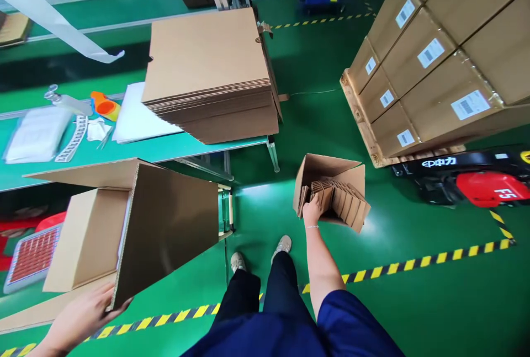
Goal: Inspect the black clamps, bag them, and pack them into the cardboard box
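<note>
Your right hand (312,211) is closed on a folded cardboard piece (323,194), at the left wall of the open box (327,165). Box sits on the floor (414,296), off the desk's (182,147) near right corner, more folded pieces (351,206) packed upright (slightly fanned). Your left hand (93,310) grips the big carton's (174,219) lower edge.
</note>
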Motion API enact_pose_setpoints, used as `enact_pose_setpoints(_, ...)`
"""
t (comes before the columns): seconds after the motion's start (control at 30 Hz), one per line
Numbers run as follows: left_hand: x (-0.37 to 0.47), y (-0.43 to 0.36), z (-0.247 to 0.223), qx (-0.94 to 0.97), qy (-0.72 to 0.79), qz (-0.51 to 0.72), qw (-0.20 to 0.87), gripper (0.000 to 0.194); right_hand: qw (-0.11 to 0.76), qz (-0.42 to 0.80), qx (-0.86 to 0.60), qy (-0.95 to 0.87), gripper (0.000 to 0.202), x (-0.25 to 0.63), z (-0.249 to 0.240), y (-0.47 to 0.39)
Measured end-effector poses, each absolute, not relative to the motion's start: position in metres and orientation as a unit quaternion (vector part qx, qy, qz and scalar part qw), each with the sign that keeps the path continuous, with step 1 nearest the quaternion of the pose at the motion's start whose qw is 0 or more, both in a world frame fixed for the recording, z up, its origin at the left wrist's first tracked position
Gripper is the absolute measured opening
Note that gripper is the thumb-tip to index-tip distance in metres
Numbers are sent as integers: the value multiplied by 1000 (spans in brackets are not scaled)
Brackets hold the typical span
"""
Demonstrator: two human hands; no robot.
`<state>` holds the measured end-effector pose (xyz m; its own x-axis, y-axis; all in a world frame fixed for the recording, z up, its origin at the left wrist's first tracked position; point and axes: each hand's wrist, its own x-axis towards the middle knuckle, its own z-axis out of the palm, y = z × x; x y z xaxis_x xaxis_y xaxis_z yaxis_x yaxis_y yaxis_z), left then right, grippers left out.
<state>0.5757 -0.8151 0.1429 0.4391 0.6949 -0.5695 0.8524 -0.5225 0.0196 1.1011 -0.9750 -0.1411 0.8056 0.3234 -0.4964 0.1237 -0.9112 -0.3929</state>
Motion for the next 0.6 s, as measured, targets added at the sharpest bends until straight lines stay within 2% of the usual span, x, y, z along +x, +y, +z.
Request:
enact_pose_setpoints(0.23, 574, -814, 141, 820, 463, -296, 158, 43, 121, 309, -940, -72, 30, 1183, -79, -1024)
enact_pose_setpoints(0.4, 579, -814, 147, 822, 460, -290, 170, 42, 120, 261, -952, -109, 28, 1247, -1, -1070)
enact_pose_setpoints(0.6, 575, -813, 140, 822, 466, -267, 189, 37, 120, 199, -955, -186, 35, 1257, 88, -1089)
